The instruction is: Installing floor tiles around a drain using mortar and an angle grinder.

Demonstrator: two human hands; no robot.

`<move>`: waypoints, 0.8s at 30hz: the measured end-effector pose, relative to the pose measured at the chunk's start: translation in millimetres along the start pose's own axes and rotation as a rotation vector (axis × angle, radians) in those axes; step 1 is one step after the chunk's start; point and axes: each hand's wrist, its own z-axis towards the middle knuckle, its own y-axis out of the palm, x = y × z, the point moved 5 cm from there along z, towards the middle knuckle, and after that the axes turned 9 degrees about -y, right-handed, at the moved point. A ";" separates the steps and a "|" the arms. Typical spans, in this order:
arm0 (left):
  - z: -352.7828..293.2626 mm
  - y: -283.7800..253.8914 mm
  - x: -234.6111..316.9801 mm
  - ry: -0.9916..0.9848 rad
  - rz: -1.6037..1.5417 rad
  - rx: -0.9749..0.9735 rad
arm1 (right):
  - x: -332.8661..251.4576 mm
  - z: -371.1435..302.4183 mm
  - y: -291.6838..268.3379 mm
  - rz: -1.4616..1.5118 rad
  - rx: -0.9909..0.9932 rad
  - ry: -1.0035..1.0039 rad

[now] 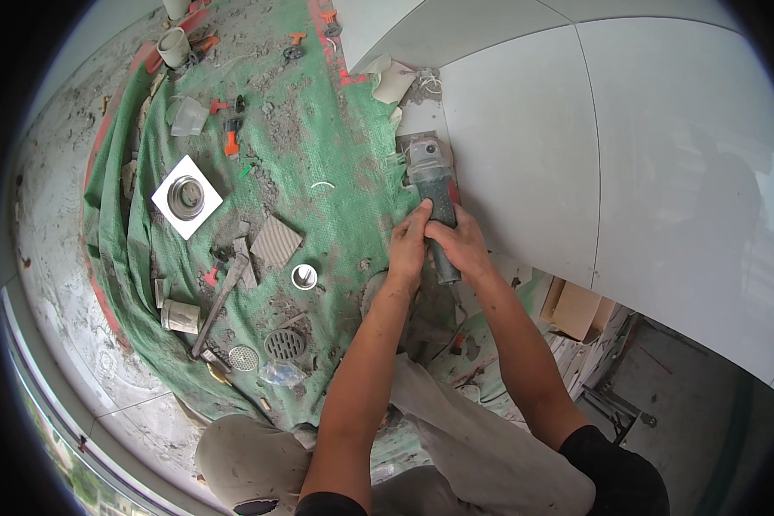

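Note:
Both of my hands are wrapped round the dark body of an angle grinder (437,191). My left hand (409,243) grips its left side and my right hand (463,244) its right side, with the fingers closed. The grinder's grey head points away from me and rests at the floor beside the foot of the white tiled wall (516,129). Its disc is largely hidden beneath the head. To the left, a square, shiny metal floor drain (165,199) with a round opening lies on a dusty green woven sheet (335,224).
Left of my arms lie a ridged tile piece (277,241), a white ring-like fitting (304,277), a long-handled tool (221,305), a round slotted grate (285,345) and a pipe piece (181,316). Orange-handled clips (231,143) lie farther off. At right stands an open cardboard box (574,310).

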 end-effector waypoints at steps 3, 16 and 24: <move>1.0 -3.0 -0.1 0.003 0.026 0.011 | 1.7 1.0 1.1 0.002 0.001 -0.010; 4.6 -5.6 -1.5 0.010 -0.018 -0.003 | 3.9 5.4 2.0 -0.017 -0.003 -0.041; -5.9 -4.9 -0.5 0.050 0.070 -0.038 | -1.7 -10.7 -4.1 -0.001 -0.010 0.049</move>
